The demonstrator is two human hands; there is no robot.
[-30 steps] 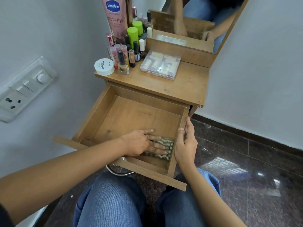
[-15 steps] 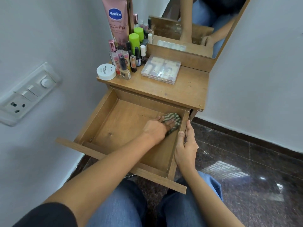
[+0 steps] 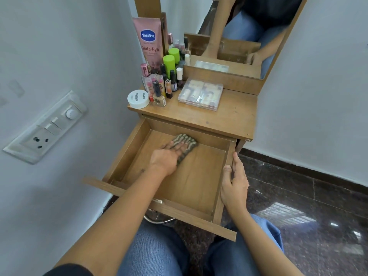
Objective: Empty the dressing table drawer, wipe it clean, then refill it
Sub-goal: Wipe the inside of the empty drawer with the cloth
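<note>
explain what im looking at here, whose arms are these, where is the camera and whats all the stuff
There is no machine here: these are a person's two bare arms. The picture comes from a wide-angle camera worn on the head, looking forward and down. The drawer of a small dressing table is pulled out and holds only a striped cloth, which the left hand presses flat on the bottom near the back. The right hand holds the drawer's right side wall. On the table top stand a pink Vaseline tube, nail polish bottles, a white jar and a clear plastic box. The mirror behind reflects the arms.
</note>
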